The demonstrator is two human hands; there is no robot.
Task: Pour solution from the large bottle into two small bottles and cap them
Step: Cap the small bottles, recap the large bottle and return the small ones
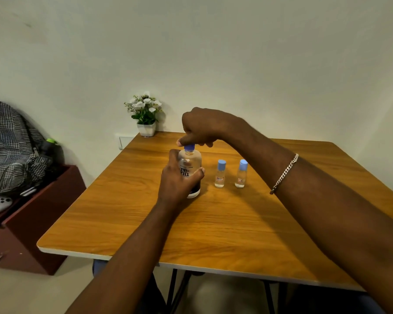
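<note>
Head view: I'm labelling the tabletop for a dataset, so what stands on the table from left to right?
Potted flowers → large bottle, gripped by the left hand, its blue cap pinched by the right hand → first small bottle → second small bottle.

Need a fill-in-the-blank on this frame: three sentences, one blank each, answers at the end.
1. The left hand grips the large bottle, which stands ____ on the table.
2. The right hand pinches the large bottle's ____ cap.
3. ____ small bottles, both capped, stand apart from the large bottle on its right.

Missing words: upright; blue; Two
</note>
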